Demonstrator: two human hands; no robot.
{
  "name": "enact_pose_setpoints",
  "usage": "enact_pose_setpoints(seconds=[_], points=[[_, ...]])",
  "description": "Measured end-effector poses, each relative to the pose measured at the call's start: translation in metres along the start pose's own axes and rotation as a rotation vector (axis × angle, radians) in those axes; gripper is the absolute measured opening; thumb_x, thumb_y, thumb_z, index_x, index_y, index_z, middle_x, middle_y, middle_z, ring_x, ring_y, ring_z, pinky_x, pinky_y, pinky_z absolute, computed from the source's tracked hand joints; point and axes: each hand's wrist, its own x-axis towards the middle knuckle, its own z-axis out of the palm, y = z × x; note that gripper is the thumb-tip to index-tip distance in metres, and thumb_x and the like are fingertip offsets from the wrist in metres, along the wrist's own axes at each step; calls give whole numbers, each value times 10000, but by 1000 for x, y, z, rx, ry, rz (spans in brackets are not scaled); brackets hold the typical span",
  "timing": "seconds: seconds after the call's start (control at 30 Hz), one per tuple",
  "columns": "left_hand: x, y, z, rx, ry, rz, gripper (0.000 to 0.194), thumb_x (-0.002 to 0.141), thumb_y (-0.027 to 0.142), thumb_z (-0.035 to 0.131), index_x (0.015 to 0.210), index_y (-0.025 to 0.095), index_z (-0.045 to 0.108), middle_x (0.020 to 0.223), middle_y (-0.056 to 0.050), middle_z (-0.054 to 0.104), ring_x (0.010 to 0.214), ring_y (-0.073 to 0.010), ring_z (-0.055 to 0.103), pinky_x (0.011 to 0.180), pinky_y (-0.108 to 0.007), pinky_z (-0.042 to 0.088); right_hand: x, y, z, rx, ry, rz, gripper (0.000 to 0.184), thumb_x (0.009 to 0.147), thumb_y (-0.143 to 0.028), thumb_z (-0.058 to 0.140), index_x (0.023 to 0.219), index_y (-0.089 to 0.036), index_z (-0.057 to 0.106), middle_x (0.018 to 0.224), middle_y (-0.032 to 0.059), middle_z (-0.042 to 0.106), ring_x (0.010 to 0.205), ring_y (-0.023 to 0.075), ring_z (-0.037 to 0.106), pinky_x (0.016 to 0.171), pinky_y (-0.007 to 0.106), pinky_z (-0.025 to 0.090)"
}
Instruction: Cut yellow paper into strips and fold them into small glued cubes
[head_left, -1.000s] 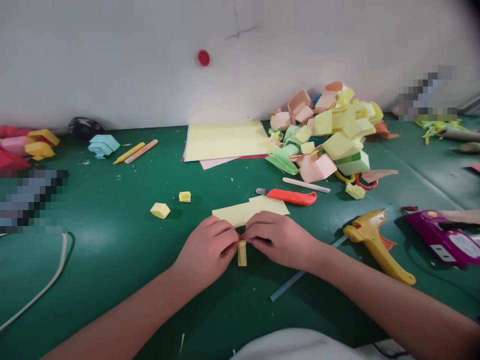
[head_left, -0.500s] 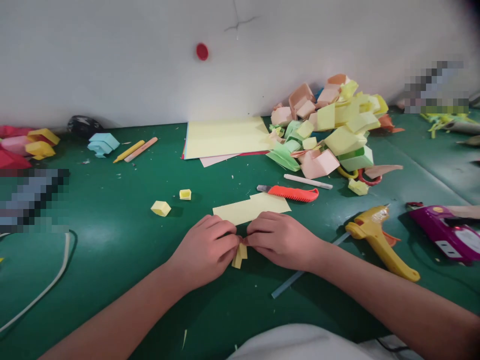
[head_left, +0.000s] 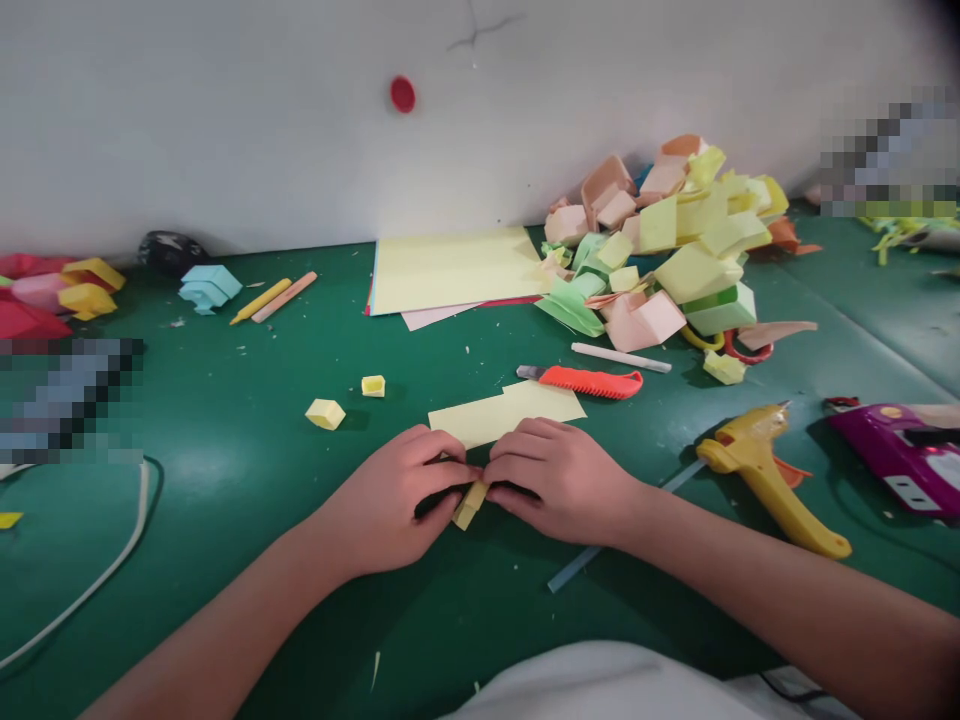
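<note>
Close together over the green tabletop, my left hand (head_left: pixel 409 495) and my right hand (head_left: pixel 559 480) pinch a small folded yellow paper strip (head_left: pixel 472 506) between them. Its upper part is hidden by the fingers; the lower end points down and left. Just beyond my knuckles lies a flat pale yellow paper piece (head_left: pixel 480 416), with a red-orange utility knife (head_left: pixel 589 381) at its far edge. Two little folded yellow paper boxes, a larger one (head_left: pixel 325 414) and a smaller one (head_left: pixel 373 385), sit to the left.
A yellow hot glue gun (head_left: pixel 776 480) with a clear glue stick (head_left: pixel 574 567) lies right, beside a purple power strip (head_left: pixel 896 455). Folded paper shapes (head_left: pixel 660 250) are heaped behind, near stacked paper sheets (head_left: pixel 457 270). A white cable (head_left: pixel 135 545) curves at left.
The fingers of my left hand have shifted and spread a little. The paper strip's two loose ends now look folded together and tilt left. The view has shifted slightly.
</note>
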Motion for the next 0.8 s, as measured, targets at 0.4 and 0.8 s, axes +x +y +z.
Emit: enact_pose_setpoints(seconds=[0.4, 0.8], points=[[5, 2, 7, -36, 106, -117, 173, 989, 220, 535, 962, 196, 704, 1030, -48, 671, 949, -189, 620, 854, -338, 528, 2, 0, -1, 181, 78, 229, 95, 961, -197, 611, 891, -195, 676, 879, 50, 703, 822, 193, 614, 754, 331, 518], [11, 4, 14, -44, 171, -147, 104, 900, 194, 629, 806, 186, 671, 960, -40, 710, 888, -190, 652, 782, -326, 534, 2, 0, 1, 237, 91, 254, 94, 948, -189, 638, 860, -192, 672, 862, 42, 704, 813, 189, 616, 752, 333, 523]])
